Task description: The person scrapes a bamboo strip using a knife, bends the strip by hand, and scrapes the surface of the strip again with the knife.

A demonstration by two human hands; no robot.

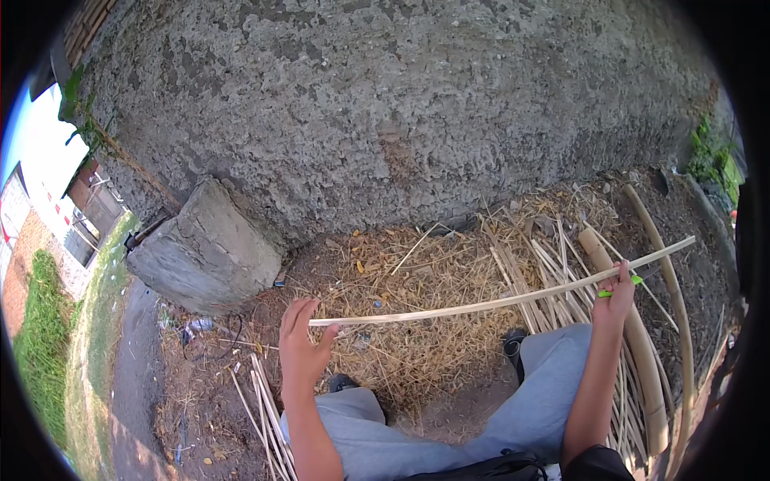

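Note:
A long, pale, slightly bowed bamboo strip (pixel 449 309) spans the view above the person's lap. Its left end lies between the thumb and fingers of my left hand (pixel 306 343). Toward its right end, my right hand (pixel 616 298) is closed around it, along with a bright green handle (pixel 605 294); the tool's blade is hard to make out. The strip's right tip sticks out beyond my right hand.
A rough grey wall (pixel 401 112) rises ahead, with a concrete block (pixel 204 252) at left. Split strips (pixel 261 401) lie by my left leg. More strips (pixel 553 272), a thick bamboo pole (pixel 642 369) and a curved branch (pixel 682 345) lie at right. Shavings (pixel 417 353) cover the ground.

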